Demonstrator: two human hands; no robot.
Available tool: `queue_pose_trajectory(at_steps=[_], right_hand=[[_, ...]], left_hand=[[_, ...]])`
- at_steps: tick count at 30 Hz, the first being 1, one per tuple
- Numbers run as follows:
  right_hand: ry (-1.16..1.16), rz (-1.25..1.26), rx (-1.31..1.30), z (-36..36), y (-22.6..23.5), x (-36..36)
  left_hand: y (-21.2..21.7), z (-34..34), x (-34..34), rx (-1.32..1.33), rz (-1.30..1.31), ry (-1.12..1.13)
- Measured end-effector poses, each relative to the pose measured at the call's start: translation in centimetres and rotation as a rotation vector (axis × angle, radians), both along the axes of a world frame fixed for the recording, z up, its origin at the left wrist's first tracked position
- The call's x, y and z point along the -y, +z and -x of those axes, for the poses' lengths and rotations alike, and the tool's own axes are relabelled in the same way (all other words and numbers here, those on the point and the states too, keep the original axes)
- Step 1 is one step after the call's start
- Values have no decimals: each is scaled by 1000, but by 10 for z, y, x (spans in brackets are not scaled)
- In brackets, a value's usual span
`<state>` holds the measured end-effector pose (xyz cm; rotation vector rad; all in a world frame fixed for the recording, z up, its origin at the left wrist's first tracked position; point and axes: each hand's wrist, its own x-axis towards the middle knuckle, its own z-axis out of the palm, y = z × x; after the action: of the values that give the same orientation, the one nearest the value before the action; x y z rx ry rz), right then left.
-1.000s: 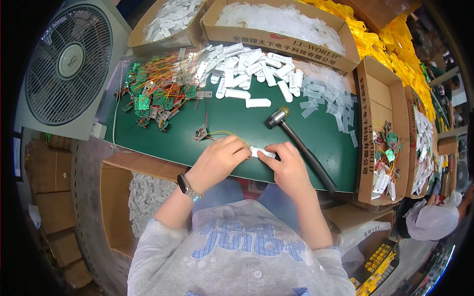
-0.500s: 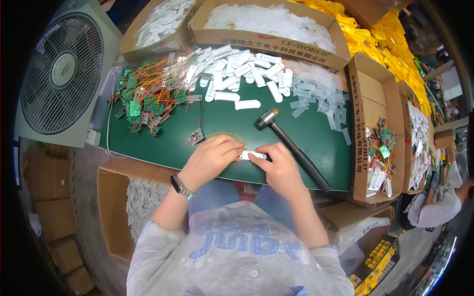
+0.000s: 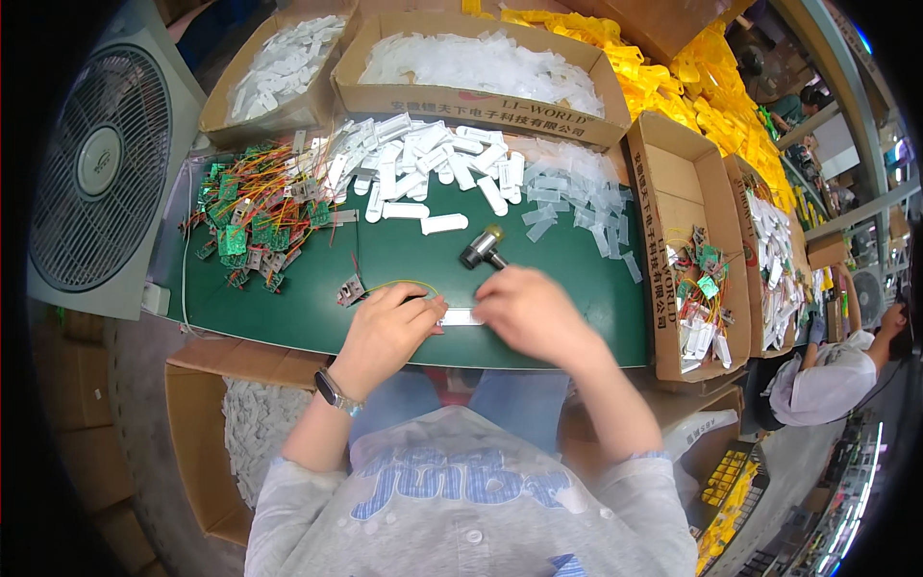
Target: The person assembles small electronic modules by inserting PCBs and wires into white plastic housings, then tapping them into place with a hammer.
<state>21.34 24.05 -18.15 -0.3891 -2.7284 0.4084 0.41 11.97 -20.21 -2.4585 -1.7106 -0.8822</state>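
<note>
My left hand (image 3: 389, 330) is closed on the left end of a small white plastic casing (image 3: 463, 316) at the front of the green table. A thin yellow wire (image 3: 404, 283) runs over to that hand from a metal-plated part (image 3: 351, 289). My right hand (image 3: 531, 313) is bent and smeared by motion, over the handle side of a hammer (image 3: 483, 247) and close to the casing's right end. Hand and forearm hide most of the hammer's handle; whether the fingers grip it does not show. The hammer's head, with a yellowish tip, lies beyond the hand.
White casings (image 3: 413, 159) are heaped beyond, with wired green circuit boards (image 3: 260, 216) left and clear plastic strips (image 3: 577, 188) right. Cardboard boxes (image 3: 481, 104) line the back; another box (image 3: 663, 317) stands right. A fan (image 3: 101, 163) is left. A co-worker (image 3: 836, 380) sits far right.
My right hand has left the casing's right end and moved right over the hammer's handle. My left hand still holds the casing. The whole view has shifted slightly.
</note>
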Motion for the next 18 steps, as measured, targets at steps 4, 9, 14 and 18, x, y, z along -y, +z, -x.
queue_pose_trajectory(at_steps=[4,9,14,18], right_hand=[[-574,-322,-1,4,9,-66],[-619,-398,-58,-9,-18,-136],[-674,-234,-44,-12,-9,-131],[-481,-268,-194,-10,16,-54]], left_hand=[[-4,-1,6,-20,-6,33],[-7,-3,7,0,-2,43],[-10,-2,8,95,56,45],[-8,0,8,178,118,65]])
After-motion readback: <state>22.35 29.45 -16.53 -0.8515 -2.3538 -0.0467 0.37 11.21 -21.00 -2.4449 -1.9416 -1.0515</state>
